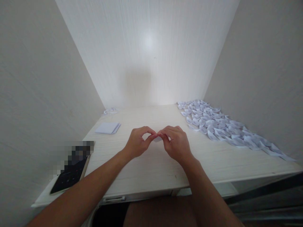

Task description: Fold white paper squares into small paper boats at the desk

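Between my two hands, over the middle of the pale tabletop [151, 118], is a small white piece of paper [157, 139]. My left hand [140, 141] pinches its left side with thumb and forefinger. From the other side my right hand [175, 141] pinches it too, and the fingertips of both hands almost meet. Most of the paper is hidden behind the fingers, so its fold cannot be made out. Left of my hands lies a small stack of white paper [107, 128].
A long heap of folded white paper pieces [215, 123] runs along the right wall. Some white scraps [111, 110] lie in the back left corner. A dark tablet or phone [71, 173], partly blurred out, rests at the left edge. Walls close in on three sides.
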